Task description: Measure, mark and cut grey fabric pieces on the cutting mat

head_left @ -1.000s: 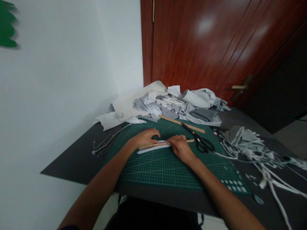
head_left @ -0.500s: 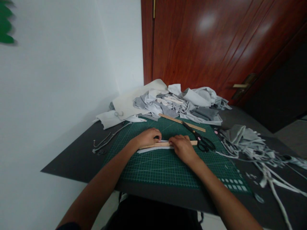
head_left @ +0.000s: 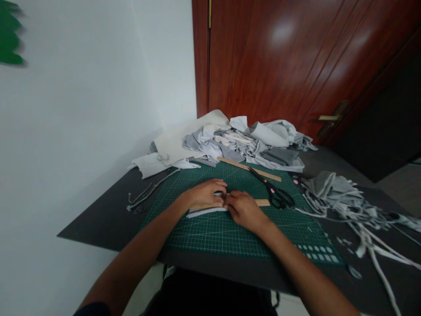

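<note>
A wooden ruler (head_left: 263, 202) lies across the green cutting mat (head_left: 217, 237), along a narrow white fabric strip (head_left: 208, 213). My left hand (head_left: 208, 193) is over the ruler's left half, thumb and fingers closed in a pinch on the strip's far edge. Right beside it, my right hand (head_left: 245, 210) has its fingers bent and pressed together on the same strip and the ruler. The fingertips nearly meet and cover the middle of the ruler. Black scissors (head_left: 278, 196) rest just beyond the ruler's right end.
A second wooden ruler (head_left: 250, 169) lies at the mat's far edge, partly under the scissors. Heaped grey and white fabric (head_left: 230, 140) fills the table's back. More scraps (head_left: 335, 195) and cords (head_left: 378, 259) lie at the right. Thin cords (head_left: 153, 188) lie left, near the wall.
My right hand has slid left, up against my left hand, which shifted slightly right. The ruler's right end sits a little nearer to me. The scissors and fabric heaps have stayed put.
</note>
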The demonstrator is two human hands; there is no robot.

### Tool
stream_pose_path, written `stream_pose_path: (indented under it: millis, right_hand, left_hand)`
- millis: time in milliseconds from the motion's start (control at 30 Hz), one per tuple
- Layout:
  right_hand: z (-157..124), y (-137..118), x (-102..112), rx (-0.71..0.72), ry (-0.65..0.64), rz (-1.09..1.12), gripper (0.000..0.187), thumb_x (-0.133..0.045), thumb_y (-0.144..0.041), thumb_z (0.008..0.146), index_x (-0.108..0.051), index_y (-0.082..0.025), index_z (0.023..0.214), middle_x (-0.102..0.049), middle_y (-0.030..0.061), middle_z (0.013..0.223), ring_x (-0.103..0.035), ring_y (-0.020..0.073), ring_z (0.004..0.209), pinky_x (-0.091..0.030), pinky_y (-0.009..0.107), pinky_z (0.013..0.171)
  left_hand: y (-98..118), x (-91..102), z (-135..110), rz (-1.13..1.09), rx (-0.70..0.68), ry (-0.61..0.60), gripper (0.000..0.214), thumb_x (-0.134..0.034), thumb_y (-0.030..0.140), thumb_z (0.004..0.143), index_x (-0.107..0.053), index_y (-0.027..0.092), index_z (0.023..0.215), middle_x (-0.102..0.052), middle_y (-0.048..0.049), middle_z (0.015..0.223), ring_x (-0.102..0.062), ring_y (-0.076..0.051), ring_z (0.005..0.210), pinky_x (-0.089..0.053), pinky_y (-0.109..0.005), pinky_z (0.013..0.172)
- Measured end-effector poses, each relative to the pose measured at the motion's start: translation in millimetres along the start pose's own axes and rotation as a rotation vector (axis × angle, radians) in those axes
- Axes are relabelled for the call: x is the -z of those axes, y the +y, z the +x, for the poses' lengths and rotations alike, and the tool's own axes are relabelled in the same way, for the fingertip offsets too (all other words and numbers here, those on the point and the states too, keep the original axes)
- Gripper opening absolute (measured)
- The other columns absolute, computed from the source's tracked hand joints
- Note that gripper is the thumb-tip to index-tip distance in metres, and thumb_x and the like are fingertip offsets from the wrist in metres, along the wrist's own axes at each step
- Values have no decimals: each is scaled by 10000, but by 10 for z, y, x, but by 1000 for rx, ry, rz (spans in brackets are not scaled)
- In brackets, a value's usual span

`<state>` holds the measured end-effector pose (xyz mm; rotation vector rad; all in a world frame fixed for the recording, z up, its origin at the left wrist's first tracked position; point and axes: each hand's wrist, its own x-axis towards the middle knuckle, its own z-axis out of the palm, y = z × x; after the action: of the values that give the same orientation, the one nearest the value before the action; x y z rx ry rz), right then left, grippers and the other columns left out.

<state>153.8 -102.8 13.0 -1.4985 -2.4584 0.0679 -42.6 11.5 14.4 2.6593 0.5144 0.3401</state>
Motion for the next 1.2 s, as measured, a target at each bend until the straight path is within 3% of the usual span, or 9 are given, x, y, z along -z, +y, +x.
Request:
stream_pose_path:
  millis: [100, 200, 333, 567, 667, 800, 900, 1067, 1200]
  right_hand:
    - [15, 24, -41, -50, 30, 36, 189, -546, -188, 1021, -729, -189, 1066, -711, 78, 1051, -638, 205, 954, -407, 319, 855]
    - [36, 65, -68, -113, 65, -58, 208, -543, -214, 1024, -742, -176, 1069, -712, 110, 1050, -634, 240, 986, -408, 352, 859]
    - [28, 68, -42, -61, 48, 9, 158, -600, -226, 993, -751, -182, 977, -726, 85, 984, -651, 227, 956, -430, 333, 864]
    - [38, 168, 25, 104, 18, 281, 158, -604, -165, 983, -748, -195, 925, -749, 39, 930, -686, 176, 899, -469, 270, 822]
    - [21, 569, 93, -66, 218, 217, 245, -509, -201, 1040, -746, -178, 985, -755, 75, 967, -690, 193, 924, -480, 295, 856]
    - [-157, 1335, 145, -457, 447, -30, 343, -427, -180, 1028, -715, -155, 1214, -714, 164, 1275, -653, 286, 1163, -452, 411, 1009]
    - [-302, 1755, 81, -702, 344, -50, 461, -383, -173, 1021, -606, -134, 1422, -659, 202, 1387, -618, 317, 1255, -444, 447, 1040]
    - [-319, 1966, -22, -719, 269, -42, 460, -477, -197, 993, -634, -202, 1426, -674, 154, 1394, -593, 319, 1288, -435, 473, 1066]
    - [-264, 1991, -12, -778, 233, -58, 381, -538, -281, 990, -730, -210, 1312, -701, 181, 1304, -615, 373, 1212, -460, 508, 988]
  left_hand:
    - [30, -1, 16, 139, -6, 24, 123, -683, 300, 947, -705, 213, 1030, -706, -60, 1125, -628, -238, 1138, -444, -341, 1022]
    - [29, -27, 54, 359, 34, 93, 99, -630, 243, 972, -683, 201, 1044, -678, -84, 1172, -584, -267, 1174, -424, -383, 1003]
    - [69, -77, 92, 575, 41, 130, 117, -561, 201, 997, -676, 188, 1012, -660, -115, 1117, -561, -298, 1126, -417, -435, 952]
    - [178, -227, 107, 536, 118, 61, 127, -570, 185, 986, -685, 178, 934, -681, -96, 970, -632, -266, 975, -466, -388, 852]
    - [189, -246, 107, 518, 156, 88, 140, -581, 293, 1014, -670, 185, 1009, -692, -87, 997, -642, -261, 983, -485, -369, 833]
    - [176, -201, 90, 452, 126, 78, 204, -625, 371, 1006, -660, 187, 925, -676, -76, 995, -617, -259, 1010, -489, -368, 835]
    - [158, -179, 75, 426, 92, 95, 192, -644, 347, 997, -658, 185, 894, -656, -67, 996, -596, -247, 1010, -479, -364, 846]
    - [174, -192, 62, 460, 101, 118, 194, -637, 373, 1001, -681, 186, 968, -650, -72, 1064, -580, -256, 1079, -482, -386, 933]
    - [153, -231, 50, 455, 178, 128, 366, -601, 425, 1014, -642, 167, 1269, -609, -135, 1354, -516, -302, 1309, -422, -436, 1111]
